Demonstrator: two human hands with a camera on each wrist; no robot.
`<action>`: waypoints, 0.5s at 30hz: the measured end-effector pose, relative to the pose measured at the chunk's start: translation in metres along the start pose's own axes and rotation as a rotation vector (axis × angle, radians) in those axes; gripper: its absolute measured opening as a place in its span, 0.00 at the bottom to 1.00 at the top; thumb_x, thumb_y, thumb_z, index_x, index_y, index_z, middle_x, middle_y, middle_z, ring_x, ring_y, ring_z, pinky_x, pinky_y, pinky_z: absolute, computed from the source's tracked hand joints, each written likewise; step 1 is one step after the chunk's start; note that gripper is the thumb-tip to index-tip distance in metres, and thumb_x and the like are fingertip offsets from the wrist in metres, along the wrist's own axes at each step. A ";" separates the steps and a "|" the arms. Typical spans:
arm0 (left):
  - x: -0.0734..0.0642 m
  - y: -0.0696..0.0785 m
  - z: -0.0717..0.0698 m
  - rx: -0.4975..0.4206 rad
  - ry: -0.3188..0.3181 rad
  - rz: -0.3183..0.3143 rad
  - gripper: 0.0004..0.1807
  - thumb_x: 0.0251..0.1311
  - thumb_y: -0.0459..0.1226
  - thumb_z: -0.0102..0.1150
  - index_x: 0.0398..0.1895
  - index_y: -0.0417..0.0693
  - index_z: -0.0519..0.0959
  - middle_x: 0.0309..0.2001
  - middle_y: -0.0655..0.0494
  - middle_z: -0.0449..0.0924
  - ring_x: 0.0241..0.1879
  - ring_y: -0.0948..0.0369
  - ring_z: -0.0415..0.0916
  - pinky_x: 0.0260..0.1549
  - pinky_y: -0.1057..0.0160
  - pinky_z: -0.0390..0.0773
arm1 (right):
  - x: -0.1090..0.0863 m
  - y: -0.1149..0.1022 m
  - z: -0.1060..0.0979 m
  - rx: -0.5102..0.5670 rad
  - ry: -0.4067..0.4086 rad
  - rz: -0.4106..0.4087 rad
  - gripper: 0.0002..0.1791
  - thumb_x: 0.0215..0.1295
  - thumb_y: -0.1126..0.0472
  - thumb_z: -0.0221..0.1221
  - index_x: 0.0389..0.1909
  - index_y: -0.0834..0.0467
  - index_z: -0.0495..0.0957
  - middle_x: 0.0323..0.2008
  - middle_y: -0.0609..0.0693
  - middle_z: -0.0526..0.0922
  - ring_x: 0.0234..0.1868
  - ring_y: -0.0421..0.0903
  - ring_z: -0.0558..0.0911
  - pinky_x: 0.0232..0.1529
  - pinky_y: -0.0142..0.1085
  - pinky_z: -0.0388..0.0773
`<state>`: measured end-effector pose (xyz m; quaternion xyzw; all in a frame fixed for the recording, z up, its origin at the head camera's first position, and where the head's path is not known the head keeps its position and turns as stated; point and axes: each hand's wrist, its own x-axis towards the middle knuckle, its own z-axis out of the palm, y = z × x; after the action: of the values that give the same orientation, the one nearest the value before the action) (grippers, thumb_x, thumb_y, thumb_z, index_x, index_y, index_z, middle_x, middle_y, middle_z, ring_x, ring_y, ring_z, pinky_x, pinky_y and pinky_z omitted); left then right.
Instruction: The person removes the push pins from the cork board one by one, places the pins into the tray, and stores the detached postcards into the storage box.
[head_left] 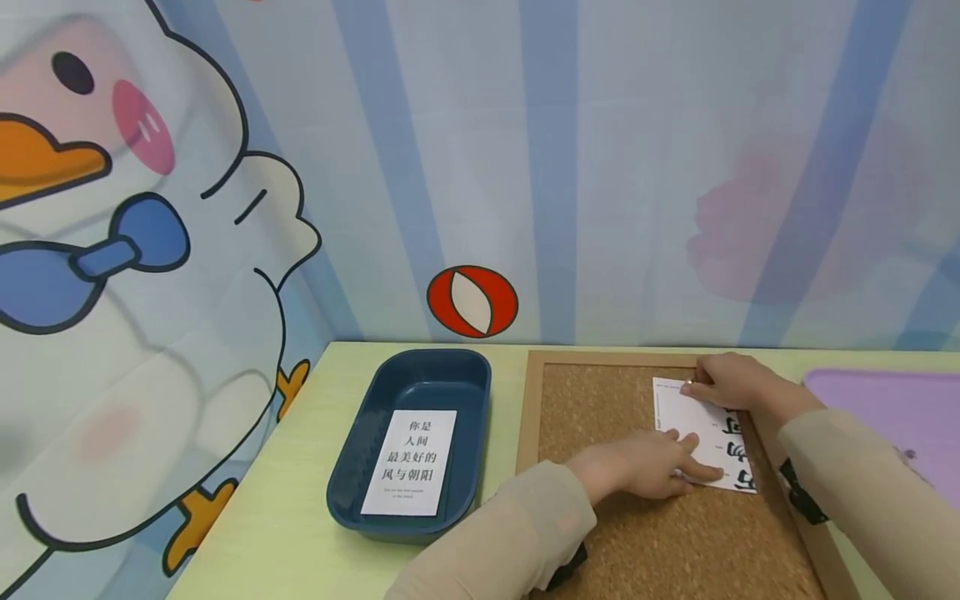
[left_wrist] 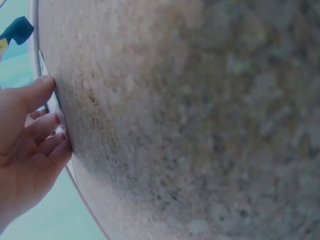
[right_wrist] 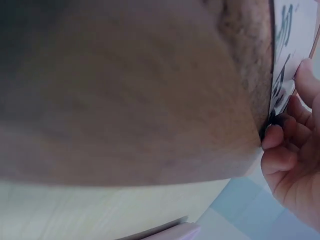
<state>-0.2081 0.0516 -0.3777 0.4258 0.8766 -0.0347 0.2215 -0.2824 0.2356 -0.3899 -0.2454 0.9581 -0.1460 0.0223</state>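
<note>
A white card (head_left: 705, 425) with large black characters along one side lies on the cork board (head_left: 600, 400), in its upper right part. My left hand (head_left: 660, 467) rests on the card's near part, with the index finger stretched across it. In the left wrist view, the left fingertips (left_wrist: 60, 145) meet the card's edge close to the cork. My right hand (head_left: 731, 383) holds the card at its far edge, thumb on the printed face and the other fingers curled, as the right wrist view also shows. The palm hides that corner.
Left of the board stands a dark blue tray (head_left: 345, 467) with another printed card (head_left: 409, 462) in it. A purple tray (head_left: 885, 400) lies to the right. Behind the pale yellow table (head_left: 247, 533) hangs a patterned cloth (head_left: 622, 167) with a cartoon duck.
</note>
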 end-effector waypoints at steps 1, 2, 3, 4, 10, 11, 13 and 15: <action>0.000 0.000 0.000 0.000 0.002 -0.002 0.25 0.69 0.47 0.43 0.67 0.81 0.56 0.72 0.65 0.44 0.69 0.66 0.44 0.62 0.68 0.55 | 0.000 0.000 0.000 -0.004 -0.013 -0.002 0.14 0.64 0.56 0.57 0.23 0.59 0.67 0.18 0.46 0.68 0.19 0.41 0.66 0.22 0.35 0.63; 0.000 0.000 0.000 0.002 0.004 -0.002 0.25 0.69 0.47 0.43 0.67 0.81 0.56 0.72 0.65 0.44 0.69 0.66 0.44 0.62 0.68 0.55 | 0.000 0.001 -0.001 -0.009 -0.024 -0.008 0.14 0.65 0.56 0.56 0.24 0.60 0.67 0.19 0.47 0.68 0.20 0.42 0.66 0.23 0.36 0.63; 0.000 0.000 0.000 0.003 0.006 -0.002 0.25 0.69 0.47 0.43 0.67 0.81 0.57 0.72 0.65 0.44 0.69 0.66 0.44 0.62 0.68 0.55 | 0.000 0.001 -0.001 -0.014 -0.025 -0.015 0.13 0.65 0.57 0.55 0.25 0.60 0.68 0.19 0.47 0.68 0.21 0.42 0.66 0.24 0.36 0.64; 0.000 0.000 -0.001 0.004 0.007 -0.001 0.25 0.69 0.47 0.43 0.67 0.80 0.57 0.72 0.65 0.44 0.69 0.66 0.44 0.62 0.68 0.55 | 0.001 0.001 -0.001 -0.018 -0.029 -0.023 0.12 0.66 0.58 0.55 0.26 0.61 0.68 0.20 0.47 0.69 0.22 0.42 0.67 0.25 0.37 0.65; -0.001 0.000 -0.001 0.000 0.011 0.000 0.25 0.69 0.47 0.43 0.67 0.80 0.57 0.72 0.64 0.44 0.69 0.65 0.44 0.62 0.69 0.53 | 0.006 -0.001 0.000 -0.061 -0.042 -0.076 0.07 0.66 0.63 0.52 0.28 0.62 0.70 0.23 0.47 0.73 0.24 0.43 0.69 0.27 0.40 0.69; -0.001 0.000 -0.001 0.002 0.010 -0.002 0.25 0.69 0.47 0.43 0.67 0.80 0.57 0.72 0.64 0.44 0.69 0.65 0.44 0.62 0.69 0.53 | 0.007 -0.002 0.000 -0.070 -0.040 -0.088 0.07 0.65 0.64 0.52 0.28 0.61 0.70 0.23 0.47 0.73 0.23 0.43 0.69 0.27 0.40 0.68; -0.001 0.000 0.000 0.005 0.008 -0.004 0.25 0.69 0.47 0.43 0.67 0.80 0.57 0.72 0.64 0.44 0.69 0.66 0.44 0.62 0.69 0.53 | 0.008 -0.003 0.000 -0.084 -0.025 -0.113 0.06 0.64 0.65 0.54 0.28 0.62 0.72 0.22 0.46 0.74 0.22 0.41 0.69 0.26 0.39 0.68; -0.001 0.001 -0.001 0.008 0.001 -0.006 0.25 0.69 0.47 0.43 0.67 0.80 0.56 0.72 0.64 0.44 0.69 0.66 0.44 0.62 0.69 0.53 | 0.008 -0.006 -0.002 -0.092 -0.007 -0.134 0.05 0.62 0.67 0.56 0.27 0.62 0.75 0.21 0.45 0.74 0.22 0.40 0.68 0.25 0.37 0.68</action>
<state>-0.2074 0.0516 -0.3769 0.4242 0.8778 -0.0386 0.2192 -0.2866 0.2273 -0.3861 -0.3103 0.9451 -0.1023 0.0043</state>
